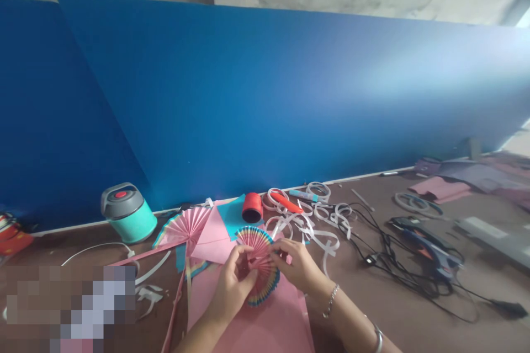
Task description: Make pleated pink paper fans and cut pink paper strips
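Observation:
A round pleated paper fan (pixel 267 285), pink with blue and yellow striped edges, is in both of my hands above a pink paper sheet (pixel 265 325). My left hand (pixel 237 281) grips its left side between thumb and fingers. At the upper right edge, my right hand (pixel 296 262) pinches the pleats; its fingertips partly hide the paper there. Left of my hands lies another pleated paper fan (pixel 188 226), spread in a half circle. Just beyond the held fan, a red roll (pixel 252 207) rests on its side by a blue paper piece (pixel 232 215).
A teal jar with a grey lid (pixel 129 214) stands at the left. White paper strips (pixel 310 226) curl beyond my right hand, with an orange tool (pixel 286 202) among them. Black cables (pixel 385 248) and a glue gun (pixel 434 256) lie rightward. A blue panel (pixel 269 105) borders the table.

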